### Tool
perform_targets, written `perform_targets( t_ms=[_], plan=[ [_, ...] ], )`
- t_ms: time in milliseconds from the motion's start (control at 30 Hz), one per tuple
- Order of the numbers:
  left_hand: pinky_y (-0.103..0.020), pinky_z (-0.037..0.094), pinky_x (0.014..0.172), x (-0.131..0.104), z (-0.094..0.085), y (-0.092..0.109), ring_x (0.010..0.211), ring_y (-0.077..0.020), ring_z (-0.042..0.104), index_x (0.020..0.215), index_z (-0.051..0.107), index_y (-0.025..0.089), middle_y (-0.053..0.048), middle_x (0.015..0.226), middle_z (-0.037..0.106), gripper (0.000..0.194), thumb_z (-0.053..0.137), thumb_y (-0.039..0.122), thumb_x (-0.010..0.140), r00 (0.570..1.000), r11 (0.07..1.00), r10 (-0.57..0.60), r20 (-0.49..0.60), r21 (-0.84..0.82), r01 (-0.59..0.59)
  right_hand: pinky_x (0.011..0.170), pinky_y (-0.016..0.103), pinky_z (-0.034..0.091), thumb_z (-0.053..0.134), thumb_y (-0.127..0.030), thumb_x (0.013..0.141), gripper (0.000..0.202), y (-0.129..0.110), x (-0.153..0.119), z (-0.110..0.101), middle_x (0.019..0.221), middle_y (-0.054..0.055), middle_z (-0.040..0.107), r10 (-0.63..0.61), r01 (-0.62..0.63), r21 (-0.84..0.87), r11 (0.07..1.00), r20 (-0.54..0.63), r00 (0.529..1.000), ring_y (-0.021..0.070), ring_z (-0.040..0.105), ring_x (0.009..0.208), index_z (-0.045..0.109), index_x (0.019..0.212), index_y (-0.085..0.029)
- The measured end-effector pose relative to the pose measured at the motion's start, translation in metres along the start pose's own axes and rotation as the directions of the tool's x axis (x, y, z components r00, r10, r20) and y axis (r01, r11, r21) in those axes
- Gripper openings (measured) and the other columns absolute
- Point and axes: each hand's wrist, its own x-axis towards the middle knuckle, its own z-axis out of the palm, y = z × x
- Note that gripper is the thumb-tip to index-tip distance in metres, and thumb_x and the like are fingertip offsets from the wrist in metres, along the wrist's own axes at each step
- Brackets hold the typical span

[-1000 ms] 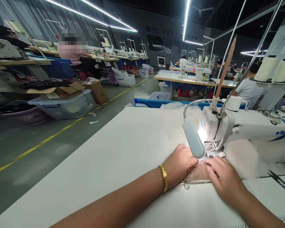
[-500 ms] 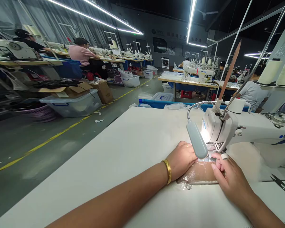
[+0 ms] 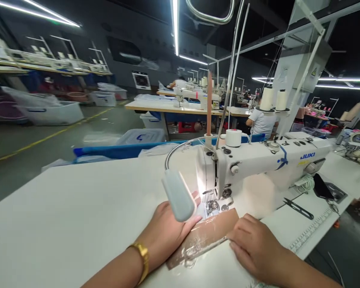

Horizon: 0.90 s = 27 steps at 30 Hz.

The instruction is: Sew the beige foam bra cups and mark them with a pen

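A brown strip (image 3: 210,234) with a shiny, clear plastic-like surface lies slanted on the white table, just in front of the sewing machine's presser foot (image 3: 212,207). My left hand (image 3: 163,228) rests at its left side, thumb and fingers stretched out flat towards the foot; the lamp hides some of the fingers. At the strip's right end, my right hand (image 3: 256,246) has its fingers curled and pinches the near edge. The white sewing machine (image 3: 258,156) stands right behind the strip. Its grey lamp head (image 3: 178,196) hangs over my left hand.
Black thread snips (image 3: 298,209) lie to the right, beside a ruler scale (image 3: 310,232) along the table and a dark phone (image 3: 322,186). A blue cloth trough (image 3: 123,150) runs behind the table (image 3: 87,208). A co-worker in white (image 3: 262,122) sits farther back.
The view has swung right. The strip's right end now shows, turned up at a slant. My right hand has shifted from beside the foot to the strip's near right edge; my left fingers have straightened.
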Motion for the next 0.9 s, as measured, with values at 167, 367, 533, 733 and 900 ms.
perform_targets(
  t_ms=[167,367,533,733,900],
  plan=[
    [-0.047,0.044,0.109,0.002,-0.011,0.012,0.128,-0.0320,0.059,0.122,0.073,0.027,-0.009,0.130,0.072,0.039,0.043,0.040,0.101,0.998,0.996,-0.064,-0.017,0.062,0.065,0.082,0.041,0.052,0.052,-0.012,0.096,0.023,0.037,-0.019,-0.015,0.103,0.008,0.065,0.297,-0.309,-0.024,0.951,-0.215,0.930,0.0260,0.058,0.095,0.062,0.114,-0.022],
    [-0.047,0.045,0.104,0.006,-0.026,0.024,0.117,-0.0309,0.064,0.122,0.073,0.029,-0.007,0.120,0.076,0.037,0.046,0.036,0.099,0.998,0.994,-0.046,-0.051,0.093,0.051,0.074,0.037,0.050,0.055,-0.011,0.092,0.017,0.057,-0.016,-0.019,0.082,0.002,0.065,0.453,-0.457,0.037,0.889,-0.220,0.864,0.0228,0.059,0.080,0.060,0.080,-0.022],
    [-0.047,0.048,0.097,0.003,-0.039,0.027,0.107,-0.0317,0.067,0.109,0.074,0.027,-0.008,0.114,0.076,0.035,0.041,0.037,0.100,0.995,0.999,0.024,-0.096,0.042,-0.020,0.069,0.031,0.050,0.053,-0.019,0.096,0.020,0.062,-0.016,-0.025,0.080,0.001,0.066,0.493,-0.473,0.138,0.870,-0.252,0.833,0.0198,0.062,0.076,0.064,0.079,-0.022],
    [-0.034,0.054,0.069,0.003,-0.055,0.083,0.077,-0.0222,0.067,0.086,0.066,0.024,-0.004,0.084,0.071,0.041,0.041,0.052,0.101,0.961,0.855,-0.063,0.268,-0.483,0.190,0.070,0.032,0.048,0.055,-0.024,0.099,0.022,0.037,-0.018,-0.034,0.079,0.002,0.065,0.426,-0.397,0.154,0.905,-0.344,0.837,0.0212,0.060,0.079,0.064,0.079,-0.023],
    [-0.029,0.053,0.067,0.000,-0.042,0.117,0.077,-0.0186,0.065,0.109,0.053,0.022,0.001,0.080,0.063,0.041,0.067,0.051,0.084,0.788,0.258,-0.139,0.600,-0.746,0.614,0.081,0.034,0.050,0.054,-0.022,0.104,0.015,-0.017,-0.013,-0.028,0.087,0.001,0.068,0.120,-0.079,0.294,0.952,-0.123,0.985,0.0187,0.061,0.084,0.068,0.100,-0.025]
  ],
)
